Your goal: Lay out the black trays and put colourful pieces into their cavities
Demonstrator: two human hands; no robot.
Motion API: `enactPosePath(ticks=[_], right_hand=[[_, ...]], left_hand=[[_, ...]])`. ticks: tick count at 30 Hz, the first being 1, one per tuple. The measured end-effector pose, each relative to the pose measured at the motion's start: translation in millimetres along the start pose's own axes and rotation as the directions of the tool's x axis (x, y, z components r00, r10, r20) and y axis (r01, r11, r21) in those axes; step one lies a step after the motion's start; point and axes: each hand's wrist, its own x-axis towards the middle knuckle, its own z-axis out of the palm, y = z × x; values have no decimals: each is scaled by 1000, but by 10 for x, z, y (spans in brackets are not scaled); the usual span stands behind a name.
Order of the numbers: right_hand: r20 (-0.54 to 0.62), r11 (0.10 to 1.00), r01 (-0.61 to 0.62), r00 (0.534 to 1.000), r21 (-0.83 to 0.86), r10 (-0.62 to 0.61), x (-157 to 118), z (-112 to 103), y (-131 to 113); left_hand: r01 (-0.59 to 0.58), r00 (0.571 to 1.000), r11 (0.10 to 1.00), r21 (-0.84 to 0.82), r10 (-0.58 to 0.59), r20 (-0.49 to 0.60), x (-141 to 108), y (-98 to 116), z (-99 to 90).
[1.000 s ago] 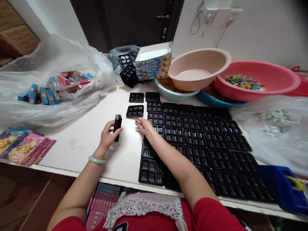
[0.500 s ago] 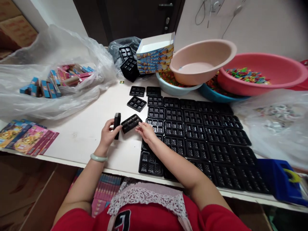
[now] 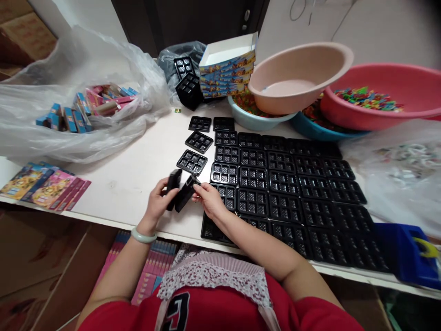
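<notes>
Includes a first black tray (image 3: 174,178), glossy plastic, held on edge and nearly upright; cannot tell if single or nested with others. Has just beside it a second black tray (image 3: 185,194), held tilted, on edge too. Shows just beyond these a loose tray (image 3: 192,162), flat and slightly turned, with six pockets in two rows. Adds laid-out trays (image 3: 252,178) to the right, flat in close rows.

Count: one left hand (image 3: 156,202), one right hand (image 3: 211,201), three black trays (image 3: 192,162) in a short column beside a larger tray array (image 3: 253,178) (forearm overlaps, total uncertain), at least four basins (image 3: 296,101), three plastic bags (image 3: 113,147), one bracelet (image 3: 144,236), one blue bin (image 3: 399,248).
</notes>
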Motion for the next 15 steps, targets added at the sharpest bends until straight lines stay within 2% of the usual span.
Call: enactPosePath(ticks=[2,4,6,8,9,12,13,15], right_hand=[[-59,991,-76,995,108,83,-70,-73,39],[-61,972,-157,984,174,169,-179,-127,71],[-6,955,-249,968,161,253,-303,-138,85],[55,960,-274,961,65,270,-409,-103,80],[83,972,-235,969,-4,234,-446,-72,72],[162,980,7,986,-198,26,-481,31,53],[180,970,65,983,-233,-23,-478,53,54],[176,967,97,983,-234,-56,-483,59,77]], left_hand=[[89,988,996,-13,-90,-122,-34,-57,-195],[101,973,995,21,-94,-209,-99,-88,-378],[48,977,995,88,-29,-210,-187,-64,-477],[-68,988,985,159,89,-128,-284,11,-457],[-141,986,972,189,156,-65,-329,59,-406],[-315,949,924,215,301,99,-434,188,-181],[-338,940,919,202,319,123,-457,214,-117],[-319,944,937,144,300,137,-482,231,-59]])
